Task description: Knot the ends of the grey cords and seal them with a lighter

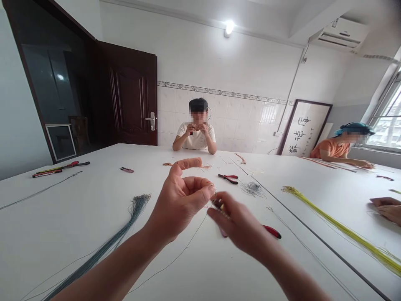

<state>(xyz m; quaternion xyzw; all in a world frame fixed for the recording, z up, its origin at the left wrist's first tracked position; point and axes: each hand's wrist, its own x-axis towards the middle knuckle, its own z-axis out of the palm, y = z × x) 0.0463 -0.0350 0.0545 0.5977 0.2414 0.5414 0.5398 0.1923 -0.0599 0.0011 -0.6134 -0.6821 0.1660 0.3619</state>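
Left hand (189,196) pinching a thin cord (188,246) at its looped end, thumb against fingertips — and the right hand (238,221) closes in beside it, fingers curled round a small tool (220,205), too blurred to name! The cord trails down over the white table (150,259); a bundle of grey-blue cords (115,238) lies left, red-handled pliers (228,178) beyond the hands.

Room bright. Ceiling lamp (229,27) glares white; daylight enters through window (387,108) at right. Doorway (56,83) dark. Right hand (216,205) motion-blurred, left hand (192,190) sharper. Wide-angle stretching toward edges. Faces pixelated.
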